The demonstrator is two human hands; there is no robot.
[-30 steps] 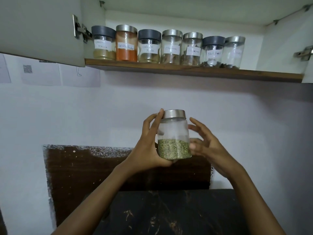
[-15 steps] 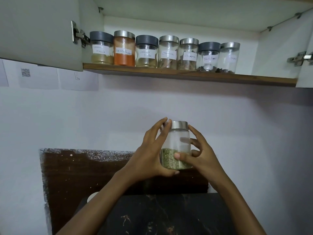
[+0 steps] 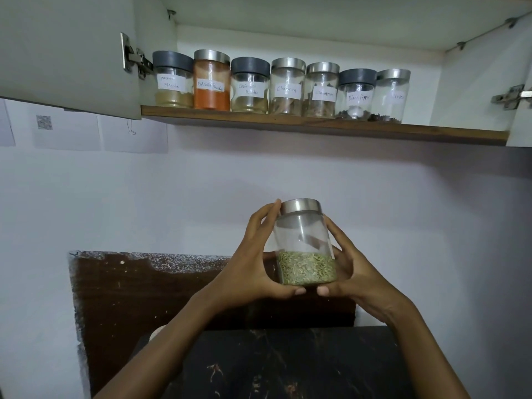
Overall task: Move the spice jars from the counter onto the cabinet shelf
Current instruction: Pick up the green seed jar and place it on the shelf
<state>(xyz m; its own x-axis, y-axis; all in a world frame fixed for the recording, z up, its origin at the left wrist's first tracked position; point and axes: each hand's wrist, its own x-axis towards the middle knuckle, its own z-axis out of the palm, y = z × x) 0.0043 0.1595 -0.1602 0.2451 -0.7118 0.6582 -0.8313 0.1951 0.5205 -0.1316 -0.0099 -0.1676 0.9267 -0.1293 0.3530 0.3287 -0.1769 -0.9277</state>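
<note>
Glass jar (image 3: 305,243) of green seeds, steel lid, was held upright in mid-air between both hands, well below cabinet shelf (image 3: 316,122). Left hand (image 3: 253,266) wrapped jar's left side, fingers reaching lid, thumb under base. Right hand (image 3: 354,272) cupped right side, thumb under base beside left thumb; other fingers behind glass. Seven labelled jars (image 3: 285,87) stood in row on shelf, cabinet doors open. Below: dark marbled counter (image 3: 288,367), brown backboard (image 3: 138,295), pale wall, taped papers (image 3: 69,131).
</note>
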